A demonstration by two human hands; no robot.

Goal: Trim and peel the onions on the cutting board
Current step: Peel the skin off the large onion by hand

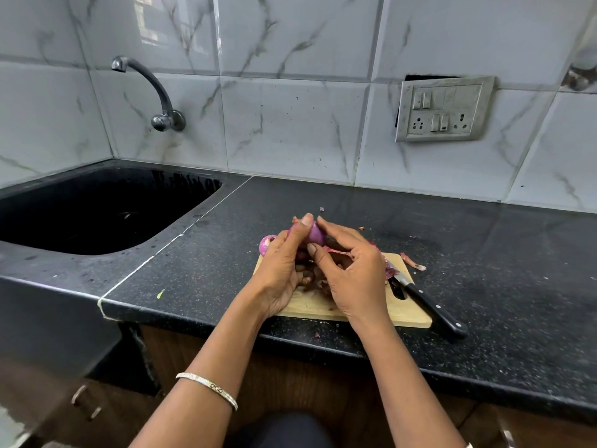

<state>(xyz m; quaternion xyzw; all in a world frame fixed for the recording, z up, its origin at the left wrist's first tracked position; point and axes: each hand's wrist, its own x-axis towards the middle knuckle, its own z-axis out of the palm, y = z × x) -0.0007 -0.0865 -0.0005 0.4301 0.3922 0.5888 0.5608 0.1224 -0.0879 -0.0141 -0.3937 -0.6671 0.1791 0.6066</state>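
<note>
A small purple onion (315, 235) is held above the wooden cutting board (307, 305). My left hand (284, 263) grips it from the left, thumb up over its top. My right hand (350, 270) touches the onion's right side with its fingertips, fingers curled toward it. A second onion (265, 245), partly peeled, lies at the board's far left corner behind my left hand. Loose purple skins (389, 270) lie on the board under my right hand. A black-handled knife (429, 305) rests at the board's right edge, blade toward the skins.
The board sits near the front edge of a black speckled counter (484, 253). A deep black sink (97, 208) with a wall tap (151, 92) is at the left. A peel scrap (413, 262) lies right of the board. A switch plate (444, 108) is on the tiled wall.
</note>
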